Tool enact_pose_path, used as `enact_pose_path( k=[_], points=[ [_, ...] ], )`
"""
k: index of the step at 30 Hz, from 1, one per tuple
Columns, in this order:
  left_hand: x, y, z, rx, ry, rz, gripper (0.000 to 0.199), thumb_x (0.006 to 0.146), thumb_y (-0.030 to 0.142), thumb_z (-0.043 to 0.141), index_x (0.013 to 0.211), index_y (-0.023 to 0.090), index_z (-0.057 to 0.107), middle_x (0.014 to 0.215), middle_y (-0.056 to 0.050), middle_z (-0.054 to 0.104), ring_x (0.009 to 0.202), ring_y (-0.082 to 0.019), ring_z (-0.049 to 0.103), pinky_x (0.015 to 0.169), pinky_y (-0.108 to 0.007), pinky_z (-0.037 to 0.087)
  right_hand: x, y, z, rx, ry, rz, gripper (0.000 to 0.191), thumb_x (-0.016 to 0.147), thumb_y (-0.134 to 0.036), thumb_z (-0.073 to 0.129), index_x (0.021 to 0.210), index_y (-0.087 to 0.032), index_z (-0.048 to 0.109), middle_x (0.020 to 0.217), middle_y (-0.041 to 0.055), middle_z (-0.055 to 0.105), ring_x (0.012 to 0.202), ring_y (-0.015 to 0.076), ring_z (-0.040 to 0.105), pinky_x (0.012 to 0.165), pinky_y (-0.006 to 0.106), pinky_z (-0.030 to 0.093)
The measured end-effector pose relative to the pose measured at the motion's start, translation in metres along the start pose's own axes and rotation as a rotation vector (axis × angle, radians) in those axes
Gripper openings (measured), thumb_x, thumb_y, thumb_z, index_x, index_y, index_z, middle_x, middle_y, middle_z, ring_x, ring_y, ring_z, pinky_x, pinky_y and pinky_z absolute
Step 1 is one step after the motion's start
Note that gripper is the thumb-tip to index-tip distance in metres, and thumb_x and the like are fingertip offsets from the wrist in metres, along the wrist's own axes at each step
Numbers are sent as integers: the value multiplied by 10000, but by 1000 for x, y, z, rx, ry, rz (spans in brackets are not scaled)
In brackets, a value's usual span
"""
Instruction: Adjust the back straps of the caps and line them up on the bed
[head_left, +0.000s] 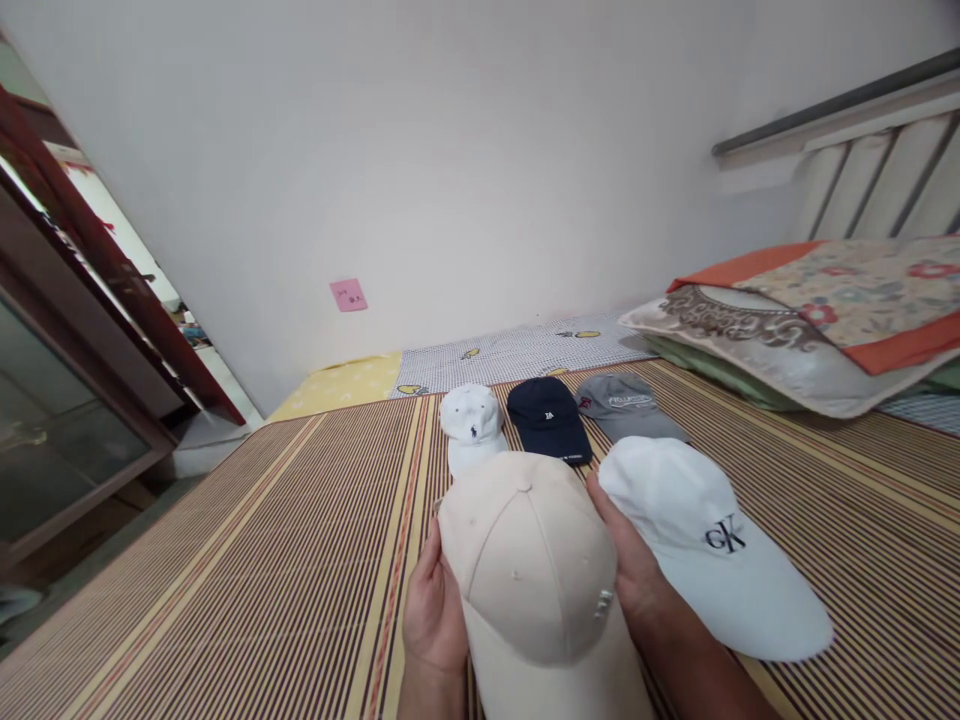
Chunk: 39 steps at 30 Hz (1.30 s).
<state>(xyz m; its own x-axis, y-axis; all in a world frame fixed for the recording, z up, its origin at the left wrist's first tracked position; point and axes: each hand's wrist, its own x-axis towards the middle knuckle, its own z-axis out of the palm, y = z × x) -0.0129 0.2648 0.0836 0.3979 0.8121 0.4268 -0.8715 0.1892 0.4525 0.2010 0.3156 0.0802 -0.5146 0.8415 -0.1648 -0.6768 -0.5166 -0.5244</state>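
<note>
A beige baseball cap (532, 560) is held up close to me, its brim pointing my way. My left hand (435, 610) grips its left side, and my right hand (630, 555) grips the right side; some fingers are hidden by the cap. Just right of it rests a white cap with dark letters (667, 500), near my right forearm. Behind lie a white cap with a small dark emblem (471, 415), a navy cap (547, 415) and a grey cap (630, 405), side by side in a row.
A striped bamboo mat (262, 530) covers the bed. Stacked pillows (795, 330) lie at the far right, below a radiator (885, 170). The wall (465, 180) carries a pink note (349, 295). At left are a brown door (127, 260) and a glass-panelled cabinet (52, 460).
</note>
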Motion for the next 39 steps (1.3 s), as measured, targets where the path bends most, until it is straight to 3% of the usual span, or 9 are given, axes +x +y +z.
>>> enact_pose_path(
  k=[3,10,14,19,22,25,29,34,39],
  points=[
    [-2,1,-6,-10,-10,-18,609,1104,384,80,1449,268,568,1468,-21,603,1523,-168,332,1299,-350,27,6,2,-5,5,67,25,516,844,-548,758,1211,-186,729,964,76,839,1017,296,774,989,449,579],
    [-9,-3,-31,-11,-11,-111,608,1109,370,129,1400,203,636,1418,-81,658,1467,-203,455,1297,-358,140,12,4,-14,-81,106,-105,339,778,-449,847,989,-188,795,883,51,841,1001,291,777,991,418,586],
    [-14,-5,-53,-44,126,-143,557,1111,282,192,1357,158,676,1363,-105,700,1335,-209,610,1276,-348,231,12,1,-19,-98,178,-171,242,754,-348,868,917,-184,797,920,43,843,1073,275,757,1047,370,547],
    [-15,-8,-73,-29,396,-144,417,1077,263,399,1201,144,779,1215,-104,781,1280,-245,656,1244,-341,317,22,1,-38,-140,251,-173,298,711,-410,860,890,-180,801,987,78,839,1171,316,709,1067,380,521],
    [-10,-10,-77,-21,566,-163,384,1062,273,453,1167,118,789,1173,-121,798,1249,-259,678,1222,-358,362,30,5,-53,-195,320,-210,289,675,-428,862,833,-194,799,981,74,839,1168,336,702,1057,398,519],
    [-7,-13,-79,9,664,-135,377,1058,261,462,1135,92,790,1139,-137,808,1190,-256,713,1196,-359,402,36,8,-66,-238,417,-238,320,634,-446,866,829,-201,803,943,63,840,1141,344,708,1032,410,523],
    [-4,-13,-80,57,673,-96,319,1036,225,513,1077,79,794,1066,-156,822,1139,-255,736,1163,-357,437,42,10,-76,-277,441,-245,388,610,-496,852,860,-204,803,955,67,838,1097,337,718,987,406,536],
    [1,-13,-79,65,708,-95,333,1039,246,512,966,86,795,927,-133,831,904,-222,780,1053,-348,522,47,9,-81,-420,436,-279,391,579,-560,815,720,-199,767,862,102,830,996,357,738,912,426,557],
    [6,-17,-81,91,728,-86,295,1020,290,554,982,107,782,1023,-134,823,1016,-241,754,1052,-371,521,47,6,-80,-497,444,-357,372,614,-541,783,740,-191,781,874,108,829,964,351,744,861,418,569]
  ],
)
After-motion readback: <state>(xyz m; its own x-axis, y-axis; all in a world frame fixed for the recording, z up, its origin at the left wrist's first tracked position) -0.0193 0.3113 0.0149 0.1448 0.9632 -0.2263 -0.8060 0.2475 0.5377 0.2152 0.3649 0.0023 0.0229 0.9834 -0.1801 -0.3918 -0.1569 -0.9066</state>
